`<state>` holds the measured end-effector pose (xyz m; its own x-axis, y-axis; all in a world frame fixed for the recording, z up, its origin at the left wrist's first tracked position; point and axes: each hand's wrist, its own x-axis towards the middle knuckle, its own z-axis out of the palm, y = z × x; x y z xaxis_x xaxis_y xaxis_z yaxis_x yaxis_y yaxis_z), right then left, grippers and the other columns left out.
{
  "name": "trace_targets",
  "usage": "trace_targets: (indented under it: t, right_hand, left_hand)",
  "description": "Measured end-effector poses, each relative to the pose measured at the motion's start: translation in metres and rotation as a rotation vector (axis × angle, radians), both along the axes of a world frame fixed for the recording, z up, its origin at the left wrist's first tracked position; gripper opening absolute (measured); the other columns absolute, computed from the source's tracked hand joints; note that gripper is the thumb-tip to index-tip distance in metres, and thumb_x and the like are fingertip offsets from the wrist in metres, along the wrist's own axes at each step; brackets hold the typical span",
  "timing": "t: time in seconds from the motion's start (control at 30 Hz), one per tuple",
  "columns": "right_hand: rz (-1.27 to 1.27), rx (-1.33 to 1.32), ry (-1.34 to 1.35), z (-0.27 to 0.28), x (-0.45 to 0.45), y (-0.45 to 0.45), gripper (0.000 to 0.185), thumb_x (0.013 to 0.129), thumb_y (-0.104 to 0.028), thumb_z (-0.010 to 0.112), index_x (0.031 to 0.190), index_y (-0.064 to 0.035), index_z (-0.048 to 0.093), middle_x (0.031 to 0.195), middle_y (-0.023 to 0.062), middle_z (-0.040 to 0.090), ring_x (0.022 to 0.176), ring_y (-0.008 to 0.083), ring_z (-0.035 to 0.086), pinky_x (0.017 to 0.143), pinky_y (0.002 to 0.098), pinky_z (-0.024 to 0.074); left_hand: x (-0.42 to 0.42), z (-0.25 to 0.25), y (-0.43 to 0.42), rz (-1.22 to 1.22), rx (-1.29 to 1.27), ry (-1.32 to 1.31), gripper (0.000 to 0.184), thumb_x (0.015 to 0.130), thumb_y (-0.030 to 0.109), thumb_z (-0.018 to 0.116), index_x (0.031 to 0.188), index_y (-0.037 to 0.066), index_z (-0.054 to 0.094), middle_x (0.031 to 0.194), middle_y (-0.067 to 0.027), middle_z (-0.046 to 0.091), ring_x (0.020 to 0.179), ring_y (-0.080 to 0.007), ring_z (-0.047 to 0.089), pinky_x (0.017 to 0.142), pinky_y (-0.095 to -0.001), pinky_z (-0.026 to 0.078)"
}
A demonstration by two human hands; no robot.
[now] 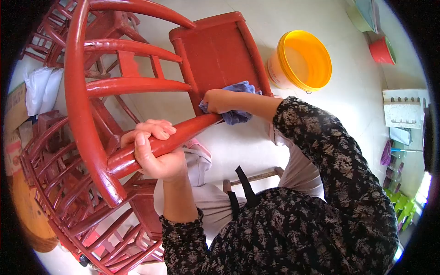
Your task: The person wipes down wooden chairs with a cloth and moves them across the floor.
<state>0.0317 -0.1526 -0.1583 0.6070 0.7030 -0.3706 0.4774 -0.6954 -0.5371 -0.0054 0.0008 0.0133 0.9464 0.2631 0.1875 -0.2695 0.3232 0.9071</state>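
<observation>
A red wooden chair (pixel 215 55) is tipped in front of me, its seat toward the back and its curved back slats to the left. My left hand (pixel 158 149) is closed around the chair's near back post, thumb on top. Bunched in my right hand (pixel 220 101) is a blue cloth (pixel 238 114), pressed against the chair where the post meets the seat edge. Part of the cloth spills out past my wrist, and the fingers under it are partly hidden.
A yellow bucket (pixel 305 59) stands on the pale floor right of the chair. More red chairs (pixel 87 201) crowd the left side, near white plastic bags (pixel 42 89). Along the right wall are a red basin (pixel 382 50) and a white rack (pixel 403 108).
</observation>
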Motion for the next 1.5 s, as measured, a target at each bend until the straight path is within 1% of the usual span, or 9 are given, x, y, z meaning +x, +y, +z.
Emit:
trace_targets:
  t: [0.2, 0.4, 0.47, 0.6, 0.73, 0.9, 1.13, 1.43, 1.5]
  right_hand:
    - [-0.002, 0.182, 0.121, -0.004, 0.006, -0.004, 0.016, 0.07, -0.011, 0.055, 0.079, -0.0004, 0.063, 0.079, 0.0222, 0.061, 0.073, 0.0367, 0.059, 0.066, 0.0433, 0.0446]
    - [0.039, -0.032, 0.124, -0.004, -0.014, -0.055, 0.02, 0.075, -0.014, 0.054, 0.089, -0.0019, 0.062, 0.084, 0.0205, 0.063, 0.075, 0.0372, 0.06, 0.069, 0.044, 0.046]
    - [-0.289, -0.091, 0.183, 0.038, -0.035, -0.061, 0.021, 0.076, -0.011, 0.052, 0.091, -0.0023, 0.064, 0.088, 0.0159, 0.065, 0.081, 0.0348, 0.062, 0.073, 0.0426, 0.0487]
    - [-0.365, -0.278, 0.222, 0.051, -0.057, -0.052, 0.03, 0.075, -0.013, 0.052, 0.102, -0.0005, 0.057, 0.091, 0.0171, 0.064, 0.088, 0.0362, 0.06, 0.08, 0.0432, 0.0474]
    - [-0.691, 0.169, 0.159, 0.029, -0.083, -0.016, 0.045, 0.071, -0.015, 0.057, 0.113, 0.0005, 0.053, 0.116, 0.023, 0.049, 0.106, 0.0386, 0.051, 0.09, 0.0422, 0.0423]
    - [-0.986, 0.492, 0.112, 0.009, -0.112, -0.005, 0.049, 0.067, -0.01, 0.06, 0.114, 0.0024, 0.049, 0.11, 0.0223, 0.048, 0.108, 0.0389, 0.047, 0.092, 0.0396, 0.0406]
    - [-0.504, -0.038, -0.166, 0.03, -0.132, -0.045, 0.044, 0.069, -0.003, 0.057, 0.112, -0.0037, 0.051, 0.105, 0.0165, 0.046, 0.094, 0.0357, 0.054, 0.073, 0.0447, 0.0492]
    - [-1.064, -0.019, -0.312, 0.009, -0.15, -0.038, 0.046, 0.071, 0.0, 0.054, 0.117, -0.0063, 0.051, 0.112, 0.0213, 0.043, 0.095, 0.0418, 0.054, 0.078, 0.047, 0.0477]
    - [-0.946, 0.054, -0.236, 0.003, -0.145, -0.002, 0.047, 0.071, 0.0, 0.054, 0.117, -0.0019, 0.048, 0.113, 0.0238, 0.041, 0.091, 0.044, 0.055, 0.078, 0.0484, 0.0471]
  left_hand:
    - [0.001, 0.002, 0.001, -0.001, 0.05, -0.003, 0.017, 0.082, 0.025, 0.05, 0.075, 0.012, 0.041, 0.057, -0.0032, 0.044, 0.052, -0.0173, 0.046, 0.054, -0.0317, 0.04]
    - [0.0, 0.002, 0.004, -0.03, 0.038, 0.014, 0.018, 0.082, 0.024, 0.05, 0.076, 0.01, 0.041, 0.056, -0.0045, 0.044, 0.052, -0.0186, 0.047, 0.055, -0.0332, 0.042]
    - [-0.001, 0.002, 0.005, -0.038, 0.03, 0.026, 0.018, 0.082, 0.023, 0.05, 0.075, 0.01, 0.041, 0.056, -0.0052, 0.045, 0.052, -0.019, 0.047, 0.055, -0.0338, 0.042]
    - [0.002, -0.005, 0.006, -0.046, 0.011, -0.015, 0.018, 0.083, 0.021, 0.05, 0.075, 0.008, 0.041, 0.056, -0.0065, 0.046, 0.051, -0.0202, 0.048, 0.056, -0.0344, 0.043]
    - [0.004, -0.011, 0.007, -0.007, -0.043, -0.049, 0.012, 0.082, 0.01, 0.049, 0.083, 0.002, 0.04, 0.054, -0.0096, 0.047, 0.047, -0.0206, 0.048, 0.05, -0.033, 0.046]
    - [0.0, -0.003, 0.006, 0.038, -0.054, -0.003, 0.017, 0.081, 0.016, 0.055, 0.076, 0.003, 0.044, 0.056, -0.0082, 0.048, 0.05, -0.021, 0.05, 0.053, -0.0333, 0.045]
    - [0.0, 0.002, 0.004, -0.017, -0.024, 0.02, 0.017, 0.082, 0.016, 0.056, 0.076, 0.004, 0.046, 0.059, -0.0088, 0.051, 0.054, -0.0223, 0.053, 0.058, -0.0351, 0.045]
    - [0.001, -0.006, 0.011, -0.056, -0.097, 0.032, 0.016, 0.083, 0.013, 0.059, 0.078, 0.004, 0.047, 0.062, -0.0093, 0.053, 0.057, -0.0224, 0.055, 0.061, -0.0355, 0.047]
    - [0.002, -0.011, 0.016, -0.064, -0.116, 0.021, 0.016, 0.084, 0.011, 0.059, 0.079, 0.003, 0.046, 0.062, -0.0085, 0.053, 0.057, -0.021, 0.055, 0.061, -0.0347, 0.048]
